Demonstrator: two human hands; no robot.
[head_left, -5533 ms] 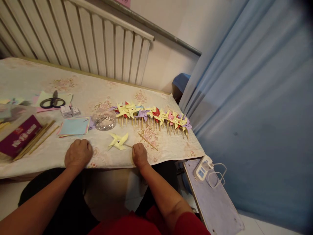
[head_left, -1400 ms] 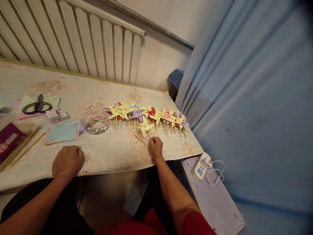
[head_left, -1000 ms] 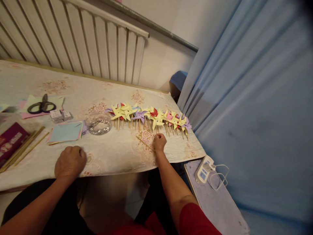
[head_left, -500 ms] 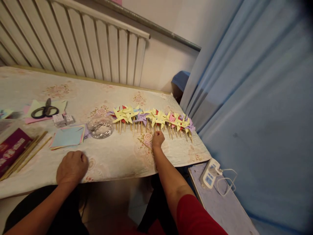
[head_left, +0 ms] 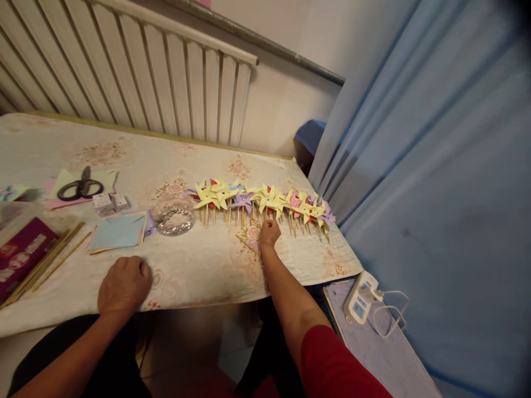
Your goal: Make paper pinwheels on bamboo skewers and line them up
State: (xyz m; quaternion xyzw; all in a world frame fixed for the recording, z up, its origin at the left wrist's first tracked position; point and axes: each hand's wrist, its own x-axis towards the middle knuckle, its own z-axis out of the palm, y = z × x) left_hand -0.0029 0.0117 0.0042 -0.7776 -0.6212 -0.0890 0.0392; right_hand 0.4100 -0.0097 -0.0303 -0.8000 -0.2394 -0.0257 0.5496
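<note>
Several paper pinwheels in yellow, purple, pink and red lie in a row on the flowered tablecloth, their sticks pointing toward me. My right hand is closed at the stick of a yellow pinwheel near the row's middle. A loose stick lies just left of that hand. My left hand rests closed at the table's front edge; whether anything is inside it is hidden. Beyond it are a stack of coloured paper squares and a clear round dish of small shiny pieces.
Black scissors lie on paper at the left, beside two small boxes. Wooden sticks and a purple box are at the far left. A power strip sits right; a blue curtain hangs there.
The view has shifted slightly, so everything appears a little further right. Both hands keep about the same places on the table.
</note>
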